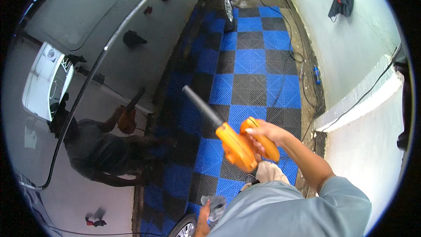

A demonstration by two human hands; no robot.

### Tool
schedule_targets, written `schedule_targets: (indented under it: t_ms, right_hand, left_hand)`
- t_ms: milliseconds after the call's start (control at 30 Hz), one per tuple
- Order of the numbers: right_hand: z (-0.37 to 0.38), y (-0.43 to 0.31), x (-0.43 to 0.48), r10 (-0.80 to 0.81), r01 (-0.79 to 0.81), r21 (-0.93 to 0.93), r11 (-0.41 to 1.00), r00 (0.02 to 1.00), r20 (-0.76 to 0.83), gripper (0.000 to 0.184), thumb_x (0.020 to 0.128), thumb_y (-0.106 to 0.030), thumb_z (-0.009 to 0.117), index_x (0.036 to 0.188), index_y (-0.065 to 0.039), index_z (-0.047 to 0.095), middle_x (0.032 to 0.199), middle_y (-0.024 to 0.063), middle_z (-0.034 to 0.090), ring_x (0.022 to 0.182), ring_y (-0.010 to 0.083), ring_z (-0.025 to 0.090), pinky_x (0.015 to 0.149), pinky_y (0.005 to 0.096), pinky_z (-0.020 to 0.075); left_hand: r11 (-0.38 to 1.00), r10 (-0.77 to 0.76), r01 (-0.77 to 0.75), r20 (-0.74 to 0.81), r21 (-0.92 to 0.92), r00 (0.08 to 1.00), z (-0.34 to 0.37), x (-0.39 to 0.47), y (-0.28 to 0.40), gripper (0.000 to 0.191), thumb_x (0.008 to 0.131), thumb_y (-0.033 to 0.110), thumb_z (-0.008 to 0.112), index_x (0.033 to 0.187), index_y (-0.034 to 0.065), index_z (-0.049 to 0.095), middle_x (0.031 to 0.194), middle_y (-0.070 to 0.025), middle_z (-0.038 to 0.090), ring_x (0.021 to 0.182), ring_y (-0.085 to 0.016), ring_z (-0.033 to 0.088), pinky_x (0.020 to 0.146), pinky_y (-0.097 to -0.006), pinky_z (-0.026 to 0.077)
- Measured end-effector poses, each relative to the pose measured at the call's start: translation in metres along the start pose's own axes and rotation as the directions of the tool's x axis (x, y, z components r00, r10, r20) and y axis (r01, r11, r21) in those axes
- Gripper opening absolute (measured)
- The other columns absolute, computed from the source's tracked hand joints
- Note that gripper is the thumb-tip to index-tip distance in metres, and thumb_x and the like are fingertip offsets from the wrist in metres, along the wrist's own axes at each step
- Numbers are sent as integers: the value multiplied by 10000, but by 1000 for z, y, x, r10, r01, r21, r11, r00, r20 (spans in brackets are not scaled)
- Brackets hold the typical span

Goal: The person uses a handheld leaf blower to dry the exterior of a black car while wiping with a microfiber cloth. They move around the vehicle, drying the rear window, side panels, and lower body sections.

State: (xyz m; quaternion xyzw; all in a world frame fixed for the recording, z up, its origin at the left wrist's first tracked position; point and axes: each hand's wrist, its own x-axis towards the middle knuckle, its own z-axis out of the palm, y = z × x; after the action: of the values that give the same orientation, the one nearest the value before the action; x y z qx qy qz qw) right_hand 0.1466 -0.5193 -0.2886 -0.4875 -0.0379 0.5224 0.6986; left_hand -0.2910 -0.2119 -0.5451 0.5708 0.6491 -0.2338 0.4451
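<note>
My right hand grips the handle of an orange handheld electric blower. The blower's long dark nozzle points forward and left, towards the side of a glossy black car, with a gap between them. Low in the view, my left hand holds a crumpled grey cloth near one of the car's wheels. The car's polished side mirrors my body and the blower.
Blue and black interlocking tiles cover the floor beside the car. A black cable and a blue bottle lie along the white wall at right, where a dark garment hangs. Another wheel stands ahead.
</note>
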Motion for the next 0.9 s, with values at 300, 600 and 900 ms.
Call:
schedule_targets:
  t_ms: [300, 600, 900]
  right_hand:
    - [77, -36, -35, -100, 53, 204, 978, 969, 226, 468, 907, -523, 618, 884, -63, 533, 598, 52, 516, 447, 168, 494, 433, 311, 444]
    - [98, -146, -7, -118, -119, 388, 914, 837, 534, 556, 858, -604, 629, 892, -64, 498, 596, 31, 456, 433, 170, 454, 441, 350, 441]
    - [23, -294, 60, -206, 90, 373, 923, 936, 284, 561, 849, -622, 629, 881, -78, 496, 594, 10, 471, 443, 139, 462, 455, 309, 448]
  left_hand:
    - [996, -6, 10, 45, -94, 999, 5, -24, -45, 919, 819, 625, 645, 1352, -105, 479, 1285, -232, 591, 1153, -336, 593, 982, -427, 449]
    - [988, 108, -100, 60, -119, 992, 32, -31, 30, 856, 816, 554, 694, 1355, -78, 485, 1268, -206, 607, 1141, -320, 599, 974, -415, 453]
    - [882, 246, -326, -256, -340, 935, 80, -26, 148, 803, 813, 483, 744, 1358, -51, 492, 1250, -179, 622, 1129, -304, 604, 966, -403, 457]
